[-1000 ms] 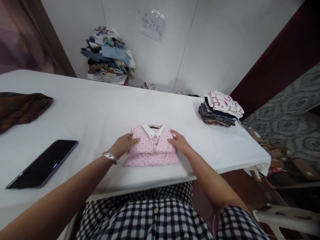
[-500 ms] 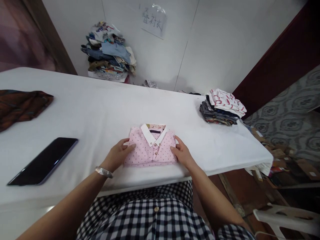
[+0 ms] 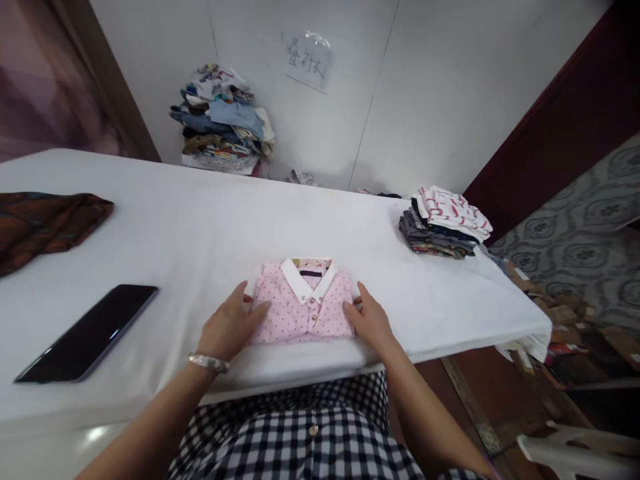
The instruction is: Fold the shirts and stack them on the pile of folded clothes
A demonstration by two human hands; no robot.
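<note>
A folded pink shirt (image 3: 287, 313) with small dark dots lies flat near the table's front edge, its white collar (image 3: 299, 281) pointing away from me. At its left side is my left hand (image 3: 231, 323), thumb resting on the fabric and fingers apart just outside the edge. My right hand (image 3: 371, 320) is at the opposite side with its thumb touching the shirt's edge and its fingers spread off the cloth. A silver bracelet (image 3: 209, 363) circles my left wrist. The lower fingers of both hands are partly hidden.
The white-covered table (image 3: 200, 227) holds a dark phone (image 3: 90, 333) and a brown plaid cloth (image 3: 50, 223) at left. Folded clothes (image 3: 445, 223) are stacked at the right. Behind stands a heap of clothes (image 3: 225, 120), below a paper sign (image 3: 309, 61). A white plastic chair (image 3: 575, 453) is at lower right.
My fingers have loosened from the shirt's side edges and spread outward, with the thumbs still at the cloth. The shirt keeps its place on the table; the view has tilted up slightly.
</note>
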